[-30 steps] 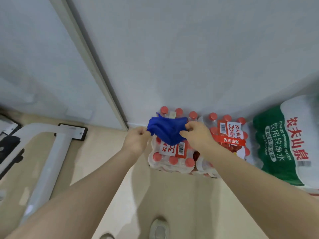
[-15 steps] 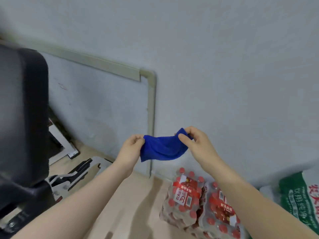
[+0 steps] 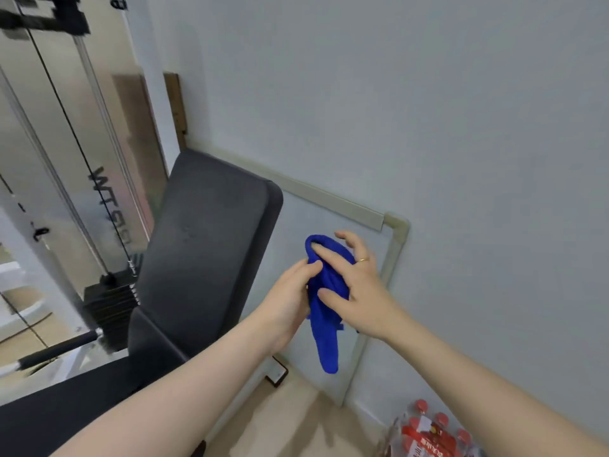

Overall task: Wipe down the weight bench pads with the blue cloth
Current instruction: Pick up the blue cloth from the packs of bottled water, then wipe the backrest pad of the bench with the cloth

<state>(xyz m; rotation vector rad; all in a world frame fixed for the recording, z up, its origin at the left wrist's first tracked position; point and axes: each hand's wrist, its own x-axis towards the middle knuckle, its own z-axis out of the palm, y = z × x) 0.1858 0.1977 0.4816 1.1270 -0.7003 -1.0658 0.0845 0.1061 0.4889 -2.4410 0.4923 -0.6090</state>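
Head view: both hands meet in the air in front of a whiteboard (image 3: 369, 291) leaning against the wall. The left hand (image 3: 290, 301) grips the blue cloth (image 3: 326, 324) from the left, fingers closed on its bunched top; the right hand (image 3: 356, 285) lies over it, fingers spread, thumb pressing the fabric. The cloth's tail hangs down. It hangs just right of the inclined black backrest pad (image 3: 204, 245), not touching it. A pack of red-capped water bottles (image 3: 428, 433) sits on the floor at lower right.

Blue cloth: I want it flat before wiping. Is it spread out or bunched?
Bunched. The blue cloth is gathered between left hand and right hand, its tail hanging down.
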